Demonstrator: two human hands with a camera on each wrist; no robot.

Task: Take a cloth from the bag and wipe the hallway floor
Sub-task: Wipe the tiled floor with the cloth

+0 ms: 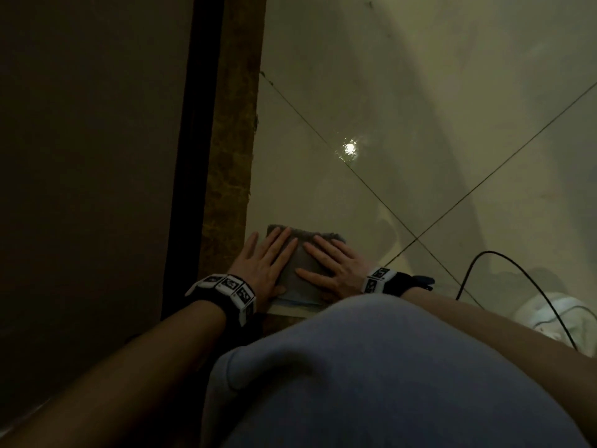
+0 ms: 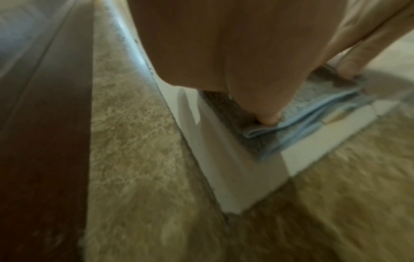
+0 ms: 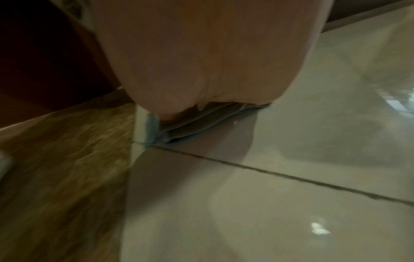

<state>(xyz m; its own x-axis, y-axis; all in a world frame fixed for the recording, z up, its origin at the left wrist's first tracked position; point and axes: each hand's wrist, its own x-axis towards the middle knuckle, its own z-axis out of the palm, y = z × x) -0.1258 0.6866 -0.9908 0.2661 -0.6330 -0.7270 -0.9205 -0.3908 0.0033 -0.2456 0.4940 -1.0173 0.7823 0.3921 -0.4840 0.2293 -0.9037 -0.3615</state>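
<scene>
A folded grey cloth with blue edges [image 1: 298, 266] lies flat on the pale tiled floor [image 1: 371, 108], beside a brown stone strip. My left hand [image 1: 263, 258] presses on its left part with straight, spread fingers. My right hand [image 1: 332, 265] presses on its right part, fingers also flat. In the left wrist view the thumb [image 2: 266, 113] pushes down on the cloth [image 2: 298, 113], whose blue folded layers show. In the right wrist view the palm [image 3: 201, 70] covers the cloth [image 3: 192, 129]; only its blue edge shows. No bag is in sight.
A brown stone threshold strip [image 1: 231, 140] and a dark door frame [image 1: 193, 140] run along the left. A black cable [image 1: 504, 263] loops over the tiles at the right, beside a white object [image 1: 555, 318]. My knee in grey fabric [image 1: 371, 367] fills the foreground.
</scene>
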